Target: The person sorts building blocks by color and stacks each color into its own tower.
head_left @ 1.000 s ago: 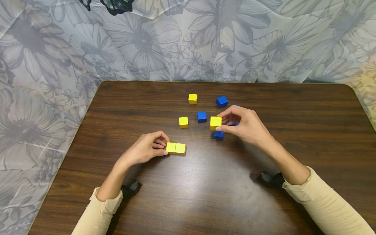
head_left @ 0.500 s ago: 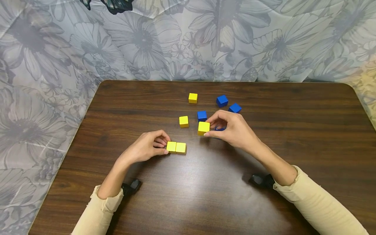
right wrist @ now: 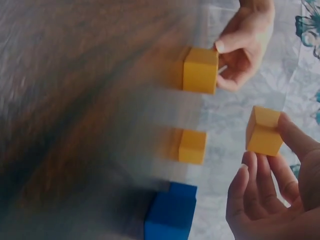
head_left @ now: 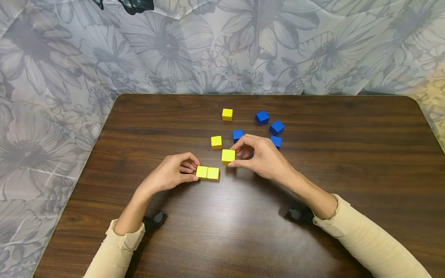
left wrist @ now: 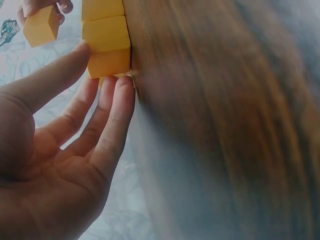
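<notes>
Nearest are two cream sleeves (head_left: 368, 235). Beyond them, the left hand (head_left: 172, 173) holds the end yellow block (head_left: 202, 173) between thumb and fingertips; a second yellow block (head_left: 213, 174) touches its right side, both on the worktop (head_left: 236, 231). Slightly farther, the right hand (head_left: 264, 157) pinches a raised yellow block (head_left: 228, 157). Past it sits a lone yellow block (head_left: 216, 143), with blue blocks (head_left: 262, 117) to its right, some partly behind the right hand. A far yellow block (head_left: 227, 114) lies near the back edge, before a floral cloth (head_left: 222, 46).
</notes>
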A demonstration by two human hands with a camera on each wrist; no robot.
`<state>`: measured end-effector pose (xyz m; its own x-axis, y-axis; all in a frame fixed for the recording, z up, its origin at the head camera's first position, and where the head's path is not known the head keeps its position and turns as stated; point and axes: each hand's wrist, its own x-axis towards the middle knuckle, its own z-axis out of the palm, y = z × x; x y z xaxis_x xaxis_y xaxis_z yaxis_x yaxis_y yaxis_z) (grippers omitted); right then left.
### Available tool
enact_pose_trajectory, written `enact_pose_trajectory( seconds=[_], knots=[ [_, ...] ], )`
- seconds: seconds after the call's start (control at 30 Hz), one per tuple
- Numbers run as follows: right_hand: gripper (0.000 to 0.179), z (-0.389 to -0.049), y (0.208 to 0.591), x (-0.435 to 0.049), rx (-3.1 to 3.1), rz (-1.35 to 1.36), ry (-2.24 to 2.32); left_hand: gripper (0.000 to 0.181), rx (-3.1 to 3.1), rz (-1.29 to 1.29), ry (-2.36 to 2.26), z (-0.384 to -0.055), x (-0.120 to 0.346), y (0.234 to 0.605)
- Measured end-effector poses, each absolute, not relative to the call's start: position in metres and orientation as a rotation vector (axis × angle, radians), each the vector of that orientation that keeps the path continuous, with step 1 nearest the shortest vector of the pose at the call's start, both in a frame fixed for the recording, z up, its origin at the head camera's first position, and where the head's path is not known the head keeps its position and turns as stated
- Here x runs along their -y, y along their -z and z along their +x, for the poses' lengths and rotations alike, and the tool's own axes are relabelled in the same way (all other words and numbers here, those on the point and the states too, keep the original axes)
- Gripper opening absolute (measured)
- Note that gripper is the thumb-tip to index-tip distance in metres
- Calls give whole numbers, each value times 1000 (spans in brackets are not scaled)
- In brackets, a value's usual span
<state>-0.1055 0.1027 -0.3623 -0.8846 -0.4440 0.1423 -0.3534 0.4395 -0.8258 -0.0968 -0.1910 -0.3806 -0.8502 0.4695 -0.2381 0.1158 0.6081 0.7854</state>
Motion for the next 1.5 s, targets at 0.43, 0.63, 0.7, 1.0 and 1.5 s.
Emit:
enact_pose_trajectory(
  seconds=[0.43,0.63,0.7,1.0,1.5],
  knots=[
    [31,-104,368,-81,-2536,-749,1469,32,-2409,503,-1150,-99,189,380],
    [31,-104,369,-72,-2523,-762,1481,32,-2411,491,-1133,-99,190,380],
    [31,-103,370,-70,-2521,-763,1481,32,-2411,484,-1128,-99,190,381],
    [31,-103,370,-57,-2526,-786,1458,32,-2413,475,-1129,-98,190,380],
    [30,-101,375,-39,-2552,-807,1384,34,-2412,495,-1169,-96,192,381]
  ],
)
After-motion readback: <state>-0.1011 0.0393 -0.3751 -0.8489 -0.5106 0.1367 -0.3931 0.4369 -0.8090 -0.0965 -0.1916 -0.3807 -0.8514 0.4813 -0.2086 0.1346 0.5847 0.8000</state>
